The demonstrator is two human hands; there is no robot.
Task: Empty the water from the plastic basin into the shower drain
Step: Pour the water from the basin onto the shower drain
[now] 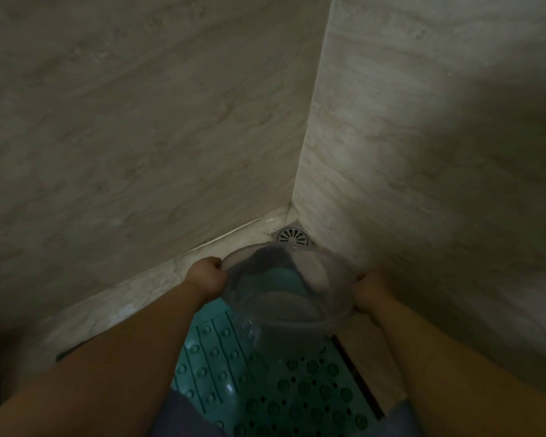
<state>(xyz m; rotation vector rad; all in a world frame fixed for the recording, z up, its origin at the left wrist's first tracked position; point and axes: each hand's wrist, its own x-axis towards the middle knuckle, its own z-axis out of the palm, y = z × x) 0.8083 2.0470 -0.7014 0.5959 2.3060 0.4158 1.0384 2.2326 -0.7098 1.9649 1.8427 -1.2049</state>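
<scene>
A clear plastic basin (pixel 289 288) hangs low over the shower floor, tipped away from me toward the corner. My left hand (pixel 207 275) grips its left rim and my right hand (pixel 371 293) grips its right rim. Its far lip reaches almost to the square metal drain (pixel 292 237) set in the corner where the two walls meet. Water glints along the basin's near left side; how much is inside is hard to tell in the dim light.
A teal anti-slip mat (pixel 265 383) with studs and holes covers the floor under the basin. Marble-pattern walls (pixel 139 137) close in on the left and right. A pale raised ledge (pixel 133 298) runs along the left wall's foot.
</scene>
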